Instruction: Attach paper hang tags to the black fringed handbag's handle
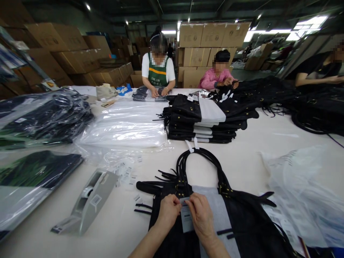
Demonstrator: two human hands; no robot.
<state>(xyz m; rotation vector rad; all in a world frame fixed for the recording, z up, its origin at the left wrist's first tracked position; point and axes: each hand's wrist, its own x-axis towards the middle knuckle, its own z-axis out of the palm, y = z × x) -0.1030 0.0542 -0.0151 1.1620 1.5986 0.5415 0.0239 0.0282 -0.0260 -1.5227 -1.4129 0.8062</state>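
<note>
A black garment with looped straps [242, 218] lies flat on the white table [268, 143] right in front of me. My left hand [168, 211] and my right hand [201, 215] meet over its top edge. Both pinch a small white paper tag [186, 215] between thumb and fingers. A white sheet [220, 215] lies on the garment under the tag. The straps [201, 161] curve away from me toward a tied white label.
A grey tape dispenser [87, 202] stands at my left, with small loose labels [125, 172] beside it. A stack of folded black garments [204, 120] sits mid-table, clear plastic bags [126, 129] and bagged items [43, 118] at left. Three people work at the far side before cardboard boxes [212, 36].
</note>
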